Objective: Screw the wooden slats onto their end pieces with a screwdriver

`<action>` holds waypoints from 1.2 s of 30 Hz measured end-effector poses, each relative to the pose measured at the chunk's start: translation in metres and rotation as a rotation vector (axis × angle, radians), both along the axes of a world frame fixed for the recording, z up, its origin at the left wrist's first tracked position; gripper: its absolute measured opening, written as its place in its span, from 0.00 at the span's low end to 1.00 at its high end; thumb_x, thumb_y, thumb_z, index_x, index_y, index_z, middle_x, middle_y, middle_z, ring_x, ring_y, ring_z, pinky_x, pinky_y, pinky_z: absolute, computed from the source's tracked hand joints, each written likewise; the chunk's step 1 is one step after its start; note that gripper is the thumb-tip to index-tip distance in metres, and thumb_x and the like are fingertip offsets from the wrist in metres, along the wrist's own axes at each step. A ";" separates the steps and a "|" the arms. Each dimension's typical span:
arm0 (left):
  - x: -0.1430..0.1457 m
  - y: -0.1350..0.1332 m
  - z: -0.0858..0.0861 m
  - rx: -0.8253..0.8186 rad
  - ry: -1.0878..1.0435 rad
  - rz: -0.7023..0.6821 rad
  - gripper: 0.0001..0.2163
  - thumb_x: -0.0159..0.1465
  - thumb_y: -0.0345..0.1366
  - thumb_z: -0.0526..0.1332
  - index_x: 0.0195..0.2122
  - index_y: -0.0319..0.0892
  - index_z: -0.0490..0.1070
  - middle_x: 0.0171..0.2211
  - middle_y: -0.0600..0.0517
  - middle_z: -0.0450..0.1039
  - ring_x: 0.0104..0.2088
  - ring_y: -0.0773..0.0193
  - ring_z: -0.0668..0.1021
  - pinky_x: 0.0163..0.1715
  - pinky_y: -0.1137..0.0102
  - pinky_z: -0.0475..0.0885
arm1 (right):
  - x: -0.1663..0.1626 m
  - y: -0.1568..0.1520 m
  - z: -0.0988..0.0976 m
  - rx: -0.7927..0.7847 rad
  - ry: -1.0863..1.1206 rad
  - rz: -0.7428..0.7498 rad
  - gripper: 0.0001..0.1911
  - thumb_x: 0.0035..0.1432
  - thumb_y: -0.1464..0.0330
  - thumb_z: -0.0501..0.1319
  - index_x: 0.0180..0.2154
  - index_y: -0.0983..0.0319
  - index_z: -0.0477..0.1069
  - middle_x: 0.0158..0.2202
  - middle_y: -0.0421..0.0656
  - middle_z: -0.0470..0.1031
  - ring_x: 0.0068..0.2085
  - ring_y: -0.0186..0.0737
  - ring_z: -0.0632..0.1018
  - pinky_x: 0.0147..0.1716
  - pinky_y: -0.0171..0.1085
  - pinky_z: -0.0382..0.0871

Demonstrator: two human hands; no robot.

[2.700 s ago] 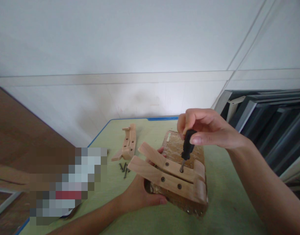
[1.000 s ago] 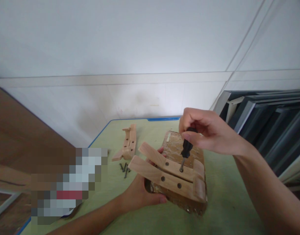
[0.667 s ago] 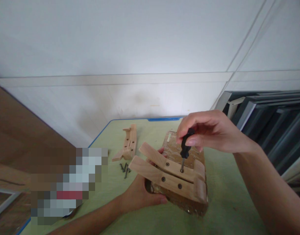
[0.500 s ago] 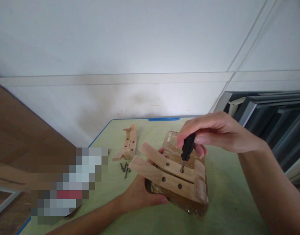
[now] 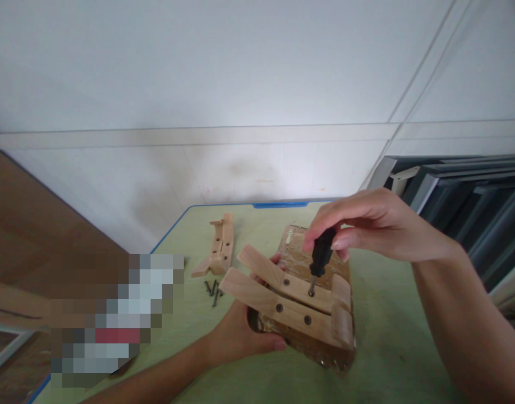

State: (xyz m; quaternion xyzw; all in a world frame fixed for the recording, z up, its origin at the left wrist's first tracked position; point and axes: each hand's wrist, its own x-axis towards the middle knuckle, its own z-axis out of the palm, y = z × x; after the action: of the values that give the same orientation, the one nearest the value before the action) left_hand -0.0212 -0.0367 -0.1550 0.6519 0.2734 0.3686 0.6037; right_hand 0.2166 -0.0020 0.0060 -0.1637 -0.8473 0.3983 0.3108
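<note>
Through my feed, the pale green worktop spreads under everything, and the film-wrapped block on it is my landmark. Across the block's near part lie the paired wooden strips, long ends overhanging its left side; I judge them light and stiff, best held by their edges. My left hand wraps the block's left end, thumb near side, fingers far side — I can't tell whether they grip wood, wrapping or both. That shiny wrapping looks slick. The other wooden piece lies left of the block. Above the block, my right hand has its fingers pinched round the black screwdriver — rigid, light, best steered by its handle — with the tip at a hole in the farther strip. Left of the block sit loose screws, tiny and probably quick to roll.
</note>
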 end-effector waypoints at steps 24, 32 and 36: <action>0.000 -0.001 0.000 -0.030 0.012 0.025 0.47 0.43 0.44 0.71 0.62 0.46 0.46 0.60 0.41 0.56 0.60 0.43 0.59 0.60 0.50 0.49 | -0.002 0.004 -0.008 0.112 -0.005 -0.097 0.05 0.55 0.70 0.60 0.32 0.66 0.67 0.28 0.41 0.71 0.30 0.30 0.71 0.27 0.31 0.63; 0.000 0.001 -0.003 -0.030 -0.022 -0.006 0.47 0.44 0.42 0.70 0.62 0.48 0.45 0.61 0.43 0.54 0.61 0.44 0.56 0.61 0.50 0.49 | -0.002 0.009 -0.011 0.144 -0.002 -0.187 0.07 0.52 0.71 0.62 0.28 0.66 0.63 0.28 0.41 0.67 0.30 0.31 0.69 0.28 0.33 0.62; 0.000 0.001 -0.004 -0.017 -0.005 0.007 0.47 0.43 0.43 0.71 0.62 0.47 0.46 0.61 0.44 0.54 0.62 0.43 0.55 0.61 0.50 0.48 | -0.005 0.011 -0.012 0.155 0.025 -0.204 0.11 0.51 0.71 0.63 0.25 0.65 0.61 0.27 0.40 0.66 0.29 0.30 0.67 0.27 0.33 0.59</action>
State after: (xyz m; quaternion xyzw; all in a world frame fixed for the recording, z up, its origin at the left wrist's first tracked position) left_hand -0.0215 -0.0359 -0.1588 0.6449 0.2770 0.3701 0.6086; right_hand 0.2119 0.0086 -0.0061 -0.2196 -0.8506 0.2997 0.3720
